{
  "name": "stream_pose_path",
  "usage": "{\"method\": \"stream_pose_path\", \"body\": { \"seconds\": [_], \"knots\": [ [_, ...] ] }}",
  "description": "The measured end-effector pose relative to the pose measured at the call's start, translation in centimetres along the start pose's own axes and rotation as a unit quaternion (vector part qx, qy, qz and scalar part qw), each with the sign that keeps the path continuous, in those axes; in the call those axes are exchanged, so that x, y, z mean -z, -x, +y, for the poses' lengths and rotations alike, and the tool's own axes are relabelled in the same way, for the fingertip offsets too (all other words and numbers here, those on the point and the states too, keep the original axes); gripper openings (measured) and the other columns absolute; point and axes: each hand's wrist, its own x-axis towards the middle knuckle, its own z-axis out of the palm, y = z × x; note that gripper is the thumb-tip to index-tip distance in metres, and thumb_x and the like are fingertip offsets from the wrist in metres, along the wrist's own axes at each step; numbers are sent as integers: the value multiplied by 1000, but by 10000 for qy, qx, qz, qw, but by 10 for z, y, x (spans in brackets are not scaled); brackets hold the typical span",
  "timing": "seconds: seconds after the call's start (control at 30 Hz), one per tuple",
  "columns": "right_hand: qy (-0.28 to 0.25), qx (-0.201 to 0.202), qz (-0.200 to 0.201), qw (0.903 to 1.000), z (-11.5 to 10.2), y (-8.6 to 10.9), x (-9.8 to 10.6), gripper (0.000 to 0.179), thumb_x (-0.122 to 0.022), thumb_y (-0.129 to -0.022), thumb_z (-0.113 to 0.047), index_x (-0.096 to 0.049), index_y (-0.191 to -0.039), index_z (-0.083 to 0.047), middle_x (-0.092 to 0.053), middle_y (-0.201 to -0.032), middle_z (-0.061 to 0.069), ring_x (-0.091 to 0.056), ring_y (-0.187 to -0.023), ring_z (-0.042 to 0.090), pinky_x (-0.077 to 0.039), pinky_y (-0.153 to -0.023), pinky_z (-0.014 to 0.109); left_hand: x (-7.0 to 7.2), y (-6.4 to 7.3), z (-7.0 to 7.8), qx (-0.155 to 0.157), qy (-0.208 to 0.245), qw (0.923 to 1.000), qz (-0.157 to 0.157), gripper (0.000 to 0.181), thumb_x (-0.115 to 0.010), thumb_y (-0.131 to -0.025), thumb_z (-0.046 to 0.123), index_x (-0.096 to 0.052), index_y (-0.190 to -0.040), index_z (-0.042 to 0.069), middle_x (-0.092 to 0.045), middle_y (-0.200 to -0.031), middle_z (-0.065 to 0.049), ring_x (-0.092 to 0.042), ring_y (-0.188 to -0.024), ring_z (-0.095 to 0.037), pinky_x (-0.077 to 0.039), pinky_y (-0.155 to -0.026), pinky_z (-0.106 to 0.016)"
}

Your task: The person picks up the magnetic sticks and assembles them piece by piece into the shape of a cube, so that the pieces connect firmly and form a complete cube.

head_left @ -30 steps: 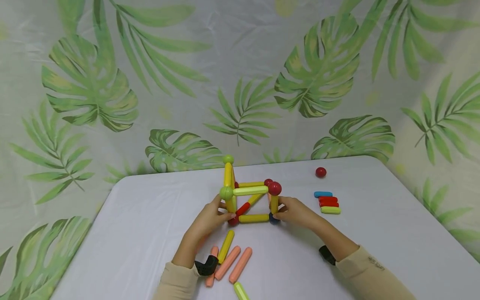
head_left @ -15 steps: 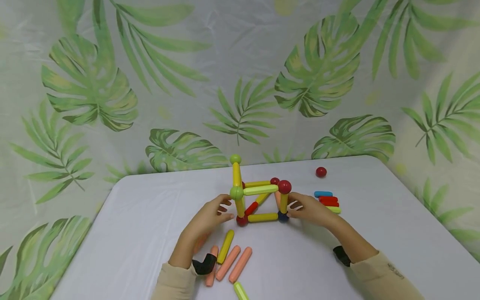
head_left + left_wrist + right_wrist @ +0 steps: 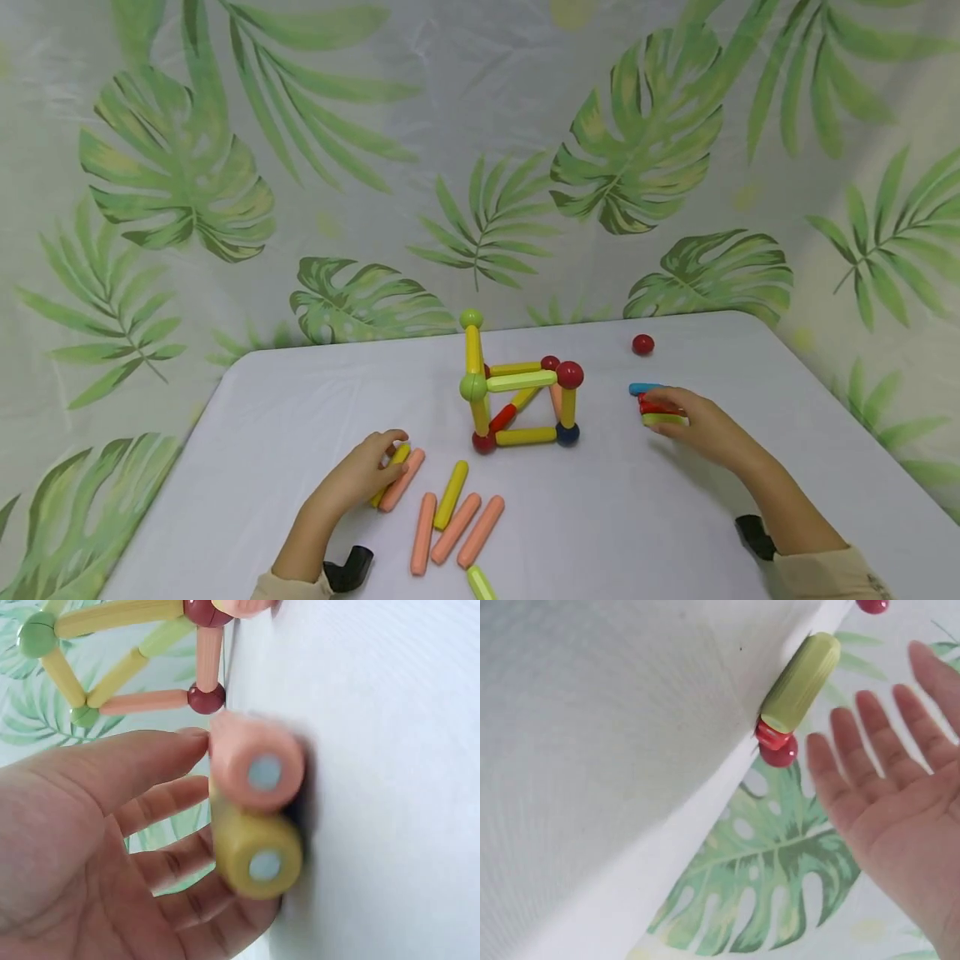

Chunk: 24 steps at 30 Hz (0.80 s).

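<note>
My left hand (image 3: pixel 362 477) is at the left, thumb along a pink rod (image 3: pixel 402 482) and fingers curled past a yellow rod (image 3: pixel 378 498). In the left wrist view the rods lie side by side, round metal ends facing the camera, between thumb and fingers. My right hand (image 3: pixel 705 425) hovers by a light-green rod (image 3: pixel 802 681) and red rods (image 3: pixel 647 403), fingers spread and holding nothing in the right wrist view. Between both hands stands a frame of magnetic rods and balls, with a yellow-green front ball (image 3: pixel 473 387), a red ball (image 3: pixel 570 375) and a dark blue ball (image 3: pixel 567 433).
Several pink rods (image 3: pixel 480 532), another yellow rod (image 3: pixel 452 495) and a light-green rod (image 3: pixel 481 583) lie in front of the frame. A blue rod (image 3: pixel 643 388) rests beyond my right hand, and a loose red ball (image 3: pixel 642 344) sits near the white table's (image 3: pixel 300 400) back edge.
The frame shifted right, then both hands left it. My left hand moved down and left to the pink and yellow rods; my right hand moved right to the red and light-green rods.
</note>
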Motion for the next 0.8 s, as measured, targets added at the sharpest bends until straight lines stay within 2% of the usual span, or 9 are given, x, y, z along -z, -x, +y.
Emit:
{"method": "stream_pose_path", "body": {
  "seconds": [0.13,0.27,0.43,0.53,0.67,0.8],
  "knots": [
    [354,-211,-149,9990,9,-3,-1,36,-66,-81,-11,-55,-114,-1,-58,-106,12,-49,-101,34,-39,-85,52,-2,2,-1,-149,77,9992,-349,36,-62,-85,16,-54,-119,6,-51,-98,-9,-47,-73,-16,-42,-62,-32],
    [657,-342,-286,9968,13,-4,-4,30,-68,-78,-6,-57,-106,1,-57,-97,9,-51,-92,30,-43,-81,48,-4,5,3,-252,201,9968,-735,32,-63,-82,11,-56,-113,7,-48,-96,-9,-45,-68,-16,-41,-56,-29],
    [868,-549,-557,9931,12,-4,-6,27,-69,-77,-5,-59,-102,1,-55,-87,4,-50,-81,23,-47,-73,41,-6,7,12,-300,183,9953,-897,30,-67,-75,7,-55,-102,7,-46,-92,-9,-45,-69,-17,-41,-56,-29],
    [966,-563,-717,9911,9,-3,-6,29,-69,-77,-8,-59,-103,-1,-54,-84,3,-49,-77,21,-47,-68,37,-7,8,18,-282,172,9947,-971,30,-68,-74,6,-55,-101,7,-48,-92,-9,-45,-69,-18,-41,-56,-30],
    [971,-317,-613,9929,-4,0,-6,31,-68,-79,-10,-58,-107,-4,-54,-85,1,-49,-77,19,-47,-66,32,-10,8,24,-379,238,9924,-1142,32,-69,-74,5,-54,-102,6,-52,-90,-8,-46,-67,-18,-42,-55,-30],
    [655,106,-370,9971,-27,3,-8,29,-66,-81,-10,-59,-108,-6,-56,-90,-2,-50,-80,16,-47,-68,27,-13,8,27,-465,455,9884,-1370,33,-69,-73,4,-54,-102,6,-53,-83,-6,-47,-65,-17,-41,-53,-29]
  ]
}}
